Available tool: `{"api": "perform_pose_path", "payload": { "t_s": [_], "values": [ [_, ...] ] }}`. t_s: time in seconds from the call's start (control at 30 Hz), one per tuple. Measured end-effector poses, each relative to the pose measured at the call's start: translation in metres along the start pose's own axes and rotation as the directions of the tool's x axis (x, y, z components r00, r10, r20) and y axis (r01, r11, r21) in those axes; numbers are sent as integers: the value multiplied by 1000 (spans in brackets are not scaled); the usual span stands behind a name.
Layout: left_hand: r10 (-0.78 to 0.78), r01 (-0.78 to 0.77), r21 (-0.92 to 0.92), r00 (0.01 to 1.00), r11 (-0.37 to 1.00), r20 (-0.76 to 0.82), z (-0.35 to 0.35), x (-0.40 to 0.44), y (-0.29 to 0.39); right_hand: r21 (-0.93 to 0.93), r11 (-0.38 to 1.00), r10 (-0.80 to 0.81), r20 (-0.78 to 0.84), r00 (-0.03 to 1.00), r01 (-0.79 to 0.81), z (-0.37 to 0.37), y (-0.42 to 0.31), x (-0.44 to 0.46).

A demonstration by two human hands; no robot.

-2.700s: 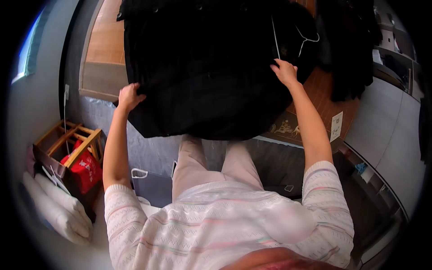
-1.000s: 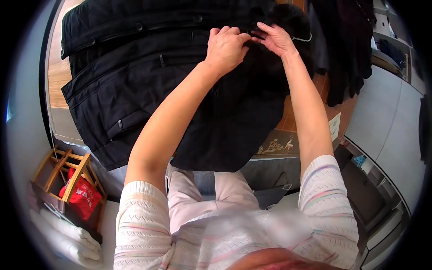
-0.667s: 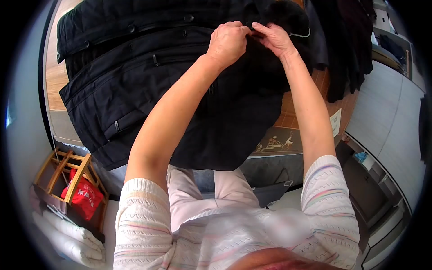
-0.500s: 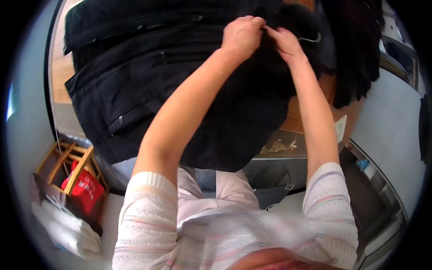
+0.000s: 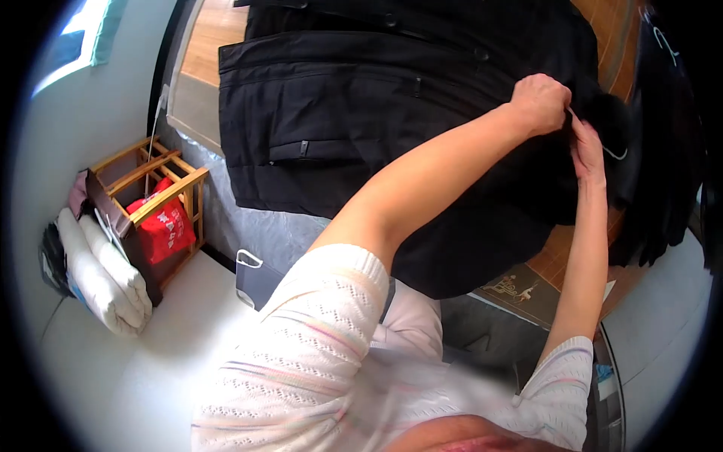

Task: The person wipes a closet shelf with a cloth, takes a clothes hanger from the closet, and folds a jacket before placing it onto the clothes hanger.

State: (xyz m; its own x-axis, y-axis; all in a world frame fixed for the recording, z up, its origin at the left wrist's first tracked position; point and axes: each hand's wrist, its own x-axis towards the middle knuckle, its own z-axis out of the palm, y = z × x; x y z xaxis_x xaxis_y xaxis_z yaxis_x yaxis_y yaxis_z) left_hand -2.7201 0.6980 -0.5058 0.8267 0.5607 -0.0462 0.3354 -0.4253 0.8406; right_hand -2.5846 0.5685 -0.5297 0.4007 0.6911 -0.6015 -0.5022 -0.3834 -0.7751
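A black coat (image 5: 324, 113) lies spread out in front of me, with buttons along its front and a zipped pocket. My left hand (image 5: 541, 104) is closed on the coat's upper part, near its dark furry collar (image 5: 606, 120). Right beside it, my right hand (image 5: 587, 151) pinches the same area with thumb and fingers. The two hands almost touch. Exactly which bit of cloth they grip is too dark to make out. A pale hanger hook (image 5: 619, 155) sticks out by the collar.
Another dark garment (image 5: 655, 151) with a white hanger hook (image 5: 666, 47) hangs at the right. The coat rests on a wooden-topped table (image 5: 215, 41). To the left are a wooden stool (image 5: 169, 169) on its side, a red bag (image 5: 164, 230) and rolled white bedding (image 5: 105, 279).
The view has swung left, so the coat and both hands appear farther right. Both hands remain close together at the coat's upper part.
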Motion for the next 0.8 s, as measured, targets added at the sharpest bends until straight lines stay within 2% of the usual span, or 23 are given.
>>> {"api": "perform_pose_path", "payload": {
  "t_s": [0.1, 0.13, 0.23, 0.33, 0.43, 0.53, 0.57, 0.7, 0.73, 0.77, 0.8],
  "values": [
    [-113, 112, 21, 991, 994, 76, -5, 3, 12, 35, 999, -38, -42, 998, 40, 5, -2, -7],
    [-170, 168, 29, 978, 985, 118, -7, 4, 16, 34, 999, -25, -11, 1000, 25, 4, -2, -9],
    [-297, 298, 13, 947, 955, 118, -6, 8, 24, 12, 1000, 9, 32, 999, -9, 2, -5, -17],
    [-419, 416, -144, 908, 898, 8, 2, 8, 25, -19, 1000, 0, 25, 1000, 0, 7, -9, -25],
    [-503, 484, -220, 864, 847, -35, 5, 11, 26, -324, 945, -41, 37, 998, 50, 25, -18, -35],
    [-507, 479, -254, 861, 840, -53, 8, 10, 26, -429, 901, -101, -43, 994, 72, 34, -12, -32],
    [-522, 485, -281, 850, 828, -73, 9, 9, 25, -408, 909, -130, -76, 989, 89, 38, -11, -33],
    [-629, 541, -402, 767, 739, -124, 12, 13, 17, -283, 954, -116, -33, 993, 102, 21, 0, -20],
    [-664, 559, -439, 737, 704, -125, 11, 12, 18, -249, 964, -110, -54, 992, 93, 22, -1, -20],
    [-740, 604, -517, 667, 606, -88, 6, 12, 19, -216, 973, -105, -76, 992, 86, 24, -1, -21],
    [-654, 568, -423, 752, 706, -82, 22, 19, 1, -186, 978, -108, -71, 992, 94, 29, -2, -23]
  ]
}}
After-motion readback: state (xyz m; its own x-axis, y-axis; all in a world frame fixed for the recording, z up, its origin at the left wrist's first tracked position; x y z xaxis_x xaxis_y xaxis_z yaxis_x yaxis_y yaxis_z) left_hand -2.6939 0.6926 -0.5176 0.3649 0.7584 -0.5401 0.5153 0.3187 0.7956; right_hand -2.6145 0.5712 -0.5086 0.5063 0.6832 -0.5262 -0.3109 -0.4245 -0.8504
